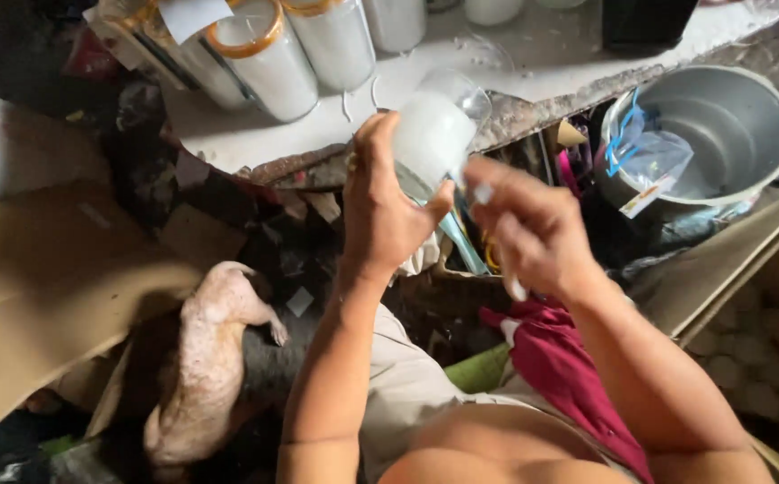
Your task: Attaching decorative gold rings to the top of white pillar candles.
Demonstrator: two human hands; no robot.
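A: Right, status. Where is the jar?

B: Your left hand (pixel 389 211) grips a clear glass jar (pixel 439 134) filled with white wax, tilted, mouth toward 1 o'clock. It sits just above frame centre, off the white table edge (pixel 336 125).

A: And your right hand?

B: Your right hand (pixel 533 229) is at 3 o'clock of the jar, just beside it, fingers pinched on a small white piece (pixel 484 193) near the jar's lower end. It's closed on that piece; what the piece is, I can't tell, too small.

A: What's around you?

B: At 11 o'clock on the table: more wax-filled jars (pixel 268 58), upright, some with orange rims. At 2 o'clock: a grey metal pot (pixel 739 125) with a clear plastic bag (pixel 645 157) draped over its rim. At 8 o'clock on the floor: a pale dog (pixel 206 358), well apart from your hands. Red cloth (pixel 560 367) lies over your lap at 5 o'clock. Cardboard (pixel 40 287) is at 9 o'clock.

A: How far along?

B: Judging from this: several jars stand filled on the table, so those look done. The one in hand is filled with wax and is being handled at one end. Whether it's finished, I can't tell. It isn't set down with the others yet.
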